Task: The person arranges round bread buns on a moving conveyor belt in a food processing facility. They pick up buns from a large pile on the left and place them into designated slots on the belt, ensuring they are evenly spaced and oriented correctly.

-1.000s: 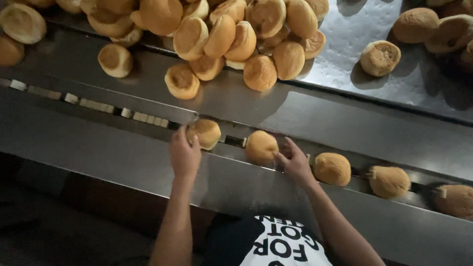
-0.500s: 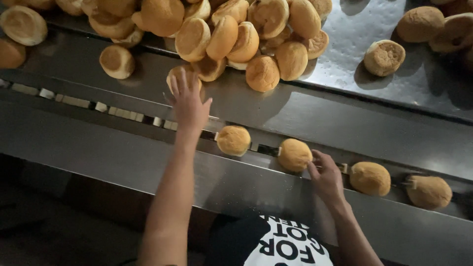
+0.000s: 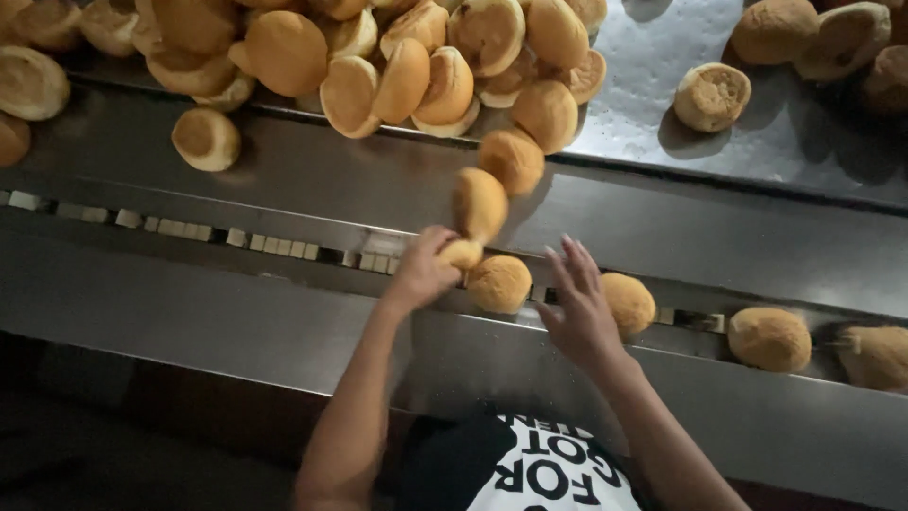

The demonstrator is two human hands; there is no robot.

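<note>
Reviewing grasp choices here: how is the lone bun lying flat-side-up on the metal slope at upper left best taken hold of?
Grip the lone bun across its round rim, fingers coming down from above. It lies flat face up on the metal slope, apart from the bun pile, so its sides look free all around. Its soft crumb probably favours a light pinch.

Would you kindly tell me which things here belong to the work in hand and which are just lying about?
In hand:
- left hand on a small bun
- tilted bun just above it
- right hand, fingers spread, between two buns in the track
- slotted track

Lying about:
- heap of buns
- lone bun
- buns on the metal table
</note>
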